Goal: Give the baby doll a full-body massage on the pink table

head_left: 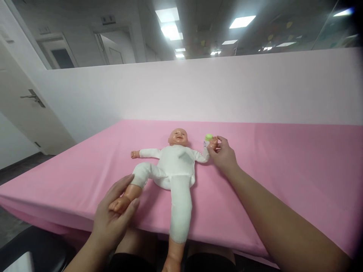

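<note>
A baby doll (pixel 178 160) with a white cloth body lies face up on the pink-covered table (pixel 269 181), its head toward the wall. My left hand (pixel 113 213) is wrapped round the doll's lower leg and foot at the left, and that leg is bent. The other leg extends over the table's front edge. At the right, my right hand (pixel 222 153) pinches the doll's small hand (pixel 213 142). Just beside that doll hand stands a small bottle (pixel 209 138) with a green cap, partly hidden by my fingers and the doll's arm.
Behind the table rises a white wall (pixel 198 90) with glass above it. A door (pixel 31 102) is at the far left. A black seat (pixel 36 245) with a white object on it is at the lower left. My legs are under the front edge.
</note>
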The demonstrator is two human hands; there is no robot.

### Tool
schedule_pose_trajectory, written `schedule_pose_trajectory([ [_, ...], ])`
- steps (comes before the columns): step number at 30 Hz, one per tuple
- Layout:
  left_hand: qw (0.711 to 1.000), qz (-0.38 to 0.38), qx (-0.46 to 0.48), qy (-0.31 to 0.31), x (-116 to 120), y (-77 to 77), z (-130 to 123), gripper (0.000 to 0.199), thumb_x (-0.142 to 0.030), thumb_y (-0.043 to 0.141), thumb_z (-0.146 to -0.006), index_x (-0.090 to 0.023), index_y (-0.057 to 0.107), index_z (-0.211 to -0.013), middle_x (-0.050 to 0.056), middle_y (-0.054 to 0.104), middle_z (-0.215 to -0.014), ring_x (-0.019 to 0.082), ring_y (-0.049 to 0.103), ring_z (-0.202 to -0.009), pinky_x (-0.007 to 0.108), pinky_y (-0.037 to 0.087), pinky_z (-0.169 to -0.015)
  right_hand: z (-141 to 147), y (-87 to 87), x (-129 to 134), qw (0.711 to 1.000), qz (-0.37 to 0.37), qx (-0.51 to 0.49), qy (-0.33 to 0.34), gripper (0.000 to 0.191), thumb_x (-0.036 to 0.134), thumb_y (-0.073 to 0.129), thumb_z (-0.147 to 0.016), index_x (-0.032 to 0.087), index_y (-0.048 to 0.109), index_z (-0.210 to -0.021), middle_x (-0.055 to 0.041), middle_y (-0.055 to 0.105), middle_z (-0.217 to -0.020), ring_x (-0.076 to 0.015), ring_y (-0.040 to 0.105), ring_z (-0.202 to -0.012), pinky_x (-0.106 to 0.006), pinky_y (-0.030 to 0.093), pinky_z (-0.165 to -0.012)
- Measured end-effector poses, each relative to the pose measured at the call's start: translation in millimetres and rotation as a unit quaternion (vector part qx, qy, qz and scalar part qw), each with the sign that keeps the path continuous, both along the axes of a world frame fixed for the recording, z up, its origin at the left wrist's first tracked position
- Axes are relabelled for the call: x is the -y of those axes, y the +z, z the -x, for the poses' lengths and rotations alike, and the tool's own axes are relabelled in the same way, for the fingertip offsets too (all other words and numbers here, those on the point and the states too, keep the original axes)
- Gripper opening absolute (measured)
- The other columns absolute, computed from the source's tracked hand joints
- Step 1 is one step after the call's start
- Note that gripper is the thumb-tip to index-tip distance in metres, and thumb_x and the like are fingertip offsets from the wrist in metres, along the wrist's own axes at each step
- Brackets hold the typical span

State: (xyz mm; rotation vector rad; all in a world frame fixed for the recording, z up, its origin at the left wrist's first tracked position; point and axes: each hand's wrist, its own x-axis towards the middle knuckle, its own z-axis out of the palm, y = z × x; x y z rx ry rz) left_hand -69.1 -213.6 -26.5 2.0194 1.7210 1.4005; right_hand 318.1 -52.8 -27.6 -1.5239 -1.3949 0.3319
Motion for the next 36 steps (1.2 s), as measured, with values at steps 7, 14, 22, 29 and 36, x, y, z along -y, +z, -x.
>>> schedule_pose_trajectory([
  [7,0.993,0.086,0.076,-0.024,-50.6,28.9,-48.8,0.066,-0.053,0.073,-0.085,-0.028,0.06,-0.145,0.005,0.067,-0.141,0.03,0.062,-0.13,0.041,0.05,-0.111,60.5,2.8,23.1,0.951,-0.134,0.167,0.224,0.015,0.027,0.071,-0.091,0.029,0.076,-0.105,-0.0009,0.077,-0.105,-0.0226,0.069,-0.099,-0.039,0.052,-0.093],
  [14,0.979,0.175,0.083,-0.067,-72.4,36.4,-66.8,0.068,-0.054,0.067,-0.09,-0.027,0.054,-0.152,0.005,0.069,-0.139,0.028,0.065,-0.128,0.038,0.057,-0.102,65.6,4.6,26.9,0.93,-0.157,0.208,0.26,0.026,0.018,0.065,-0.095,0.032,0.075,-0.115,0.0003,0.075,-0.119,-0.0226,0.066,-0.112,-0.041,0.046,-0.104],
  [22,0.995,0.077,0.045,-0.052,-37.4,9.4,-43.0,0.07,-0.051,0.071,-0.088,-0.026,0.053,-0.151,0.007,0.064,-0.145,0.03,0.063,-0.131,0.043,0.054,-0.109,43.3,5.5,20.9,0.987,-0.055,0.012,0.152,0.033,0.037,0.065,-0.093,0.027,0.066,-0.124,-0.0036,0.075,-0.11,-0.0221,0.069,-0.095,-0.035,0.055,-0.083],
  [29,0.998,0.006,-0.053,0.025,20.7,-50.1,-8.9,0.066,-0.046,0.072,-0.088,-0.031,0.053,-0.149,0.007,0.064,-0.146,0.038,0.051,-0.143,0.059,0.048,-0.114,-16.5,-3.6,-13.5,0.98,0.101,-0.164,-0.05,0.06,0.05,0.067,-0.084,0.024,0.052,-0.136,-0.0092,0.072,-0.114,-0.0244,0.071,-0.091,-0.034,0.056,-0.073],
  [36,0.989,-0.077,-0.126,-0.02,51.8,-73.5,9.9,0.068,-0.034,0.072,-0.088,-0.035,0.048,-0.152,0.009,0.057,-0.151,0.036,0.055,-0.139,0.058,0.046,-0.117,-35.4,-9.7,-17.6,0.976,0.21,-0.037,-0.052,0.042,0.046,0.07,-0.079,0.021,0.06,-0.111,-0.0121,0.071,-0.096,-0.0299,0.068,-0.083,-0.04,0.052,-0.073],
])
